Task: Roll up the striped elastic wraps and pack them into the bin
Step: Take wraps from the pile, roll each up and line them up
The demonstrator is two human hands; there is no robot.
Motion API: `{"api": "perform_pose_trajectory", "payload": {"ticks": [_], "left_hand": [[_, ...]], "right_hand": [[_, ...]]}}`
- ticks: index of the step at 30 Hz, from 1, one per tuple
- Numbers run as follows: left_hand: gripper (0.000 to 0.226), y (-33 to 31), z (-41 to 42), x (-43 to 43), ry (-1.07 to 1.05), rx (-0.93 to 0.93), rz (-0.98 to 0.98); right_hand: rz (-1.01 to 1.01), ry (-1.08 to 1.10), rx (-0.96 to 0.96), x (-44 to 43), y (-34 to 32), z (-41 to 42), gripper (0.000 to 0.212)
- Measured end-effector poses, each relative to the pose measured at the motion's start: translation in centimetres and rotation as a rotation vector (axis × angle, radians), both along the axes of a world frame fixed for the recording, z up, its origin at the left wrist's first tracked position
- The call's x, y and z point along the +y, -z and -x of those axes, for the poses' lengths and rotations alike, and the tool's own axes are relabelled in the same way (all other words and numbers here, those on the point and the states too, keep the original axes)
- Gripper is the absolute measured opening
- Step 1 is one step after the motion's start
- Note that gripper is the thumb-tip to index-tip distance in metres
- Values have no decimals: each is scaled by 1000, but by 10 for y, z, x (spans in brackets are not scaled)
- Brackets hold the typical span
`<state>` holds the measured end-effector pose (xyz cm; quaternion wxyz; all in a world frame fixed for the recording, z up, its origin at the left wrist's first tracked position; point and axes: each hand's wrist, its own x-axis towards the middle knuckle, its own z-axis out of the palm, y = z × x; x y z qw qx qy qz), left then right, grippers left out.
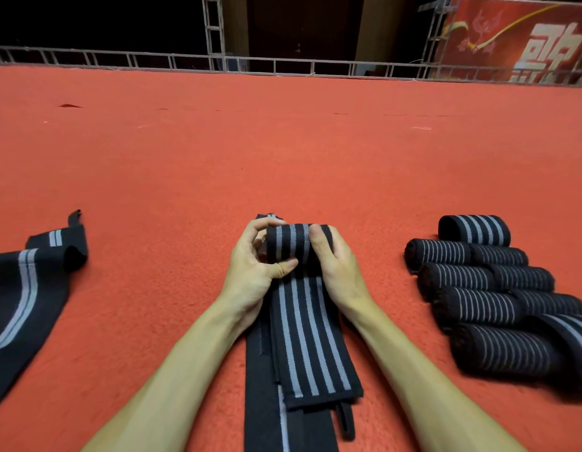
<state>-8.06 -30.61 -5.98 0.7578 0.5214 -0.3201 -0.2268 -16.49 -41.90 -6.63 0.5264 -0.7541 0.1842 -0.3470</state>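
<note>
A black elastic wrap with grey stripes point(310, 337) lies lengthwise on the red carpet in front of me, its far end wound into a roll point(289, 243). My left hand point(257, 269) grips the roll's left end, thumb pressed on the striped band. My right hand point(335, 262) curls over the roll's right end. A second flat black wrap point(263, 402) lies under it. Several rolled striped wraps point(478, 288) sit in a row to the right. No bin is in view.
Unrolled black wraps with grey stripes point(31, 295) lie loose at the left. The red carpet point(283, 151) stretches far ahead to a metal truss rail point(283, 65). A red banner point(518, 40) hangs at the back right.
</note>
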Motion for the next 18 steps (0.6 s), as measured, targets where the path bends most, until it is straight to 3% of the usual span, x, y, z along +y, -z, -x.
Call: {"api": "perform_pose_trajectory", "payload": {"ticks": [5,9,16,18], "left_hand": [[70,0,1,-2,8,-34,-70],[77,-2,4,-4,89,103,-159],[88,-1,-1,-4,154,191,-190],[74,-2,-1,-3,121,165,-177]], "right_hand": [[-244,-66,-207,0,-4,-2,27],[-466,-177,-349,-2,-6,0,27],[-442,-315,-327,-6,-4,4,44],[-441,-337,-343,-7,-5,4,45]]}}
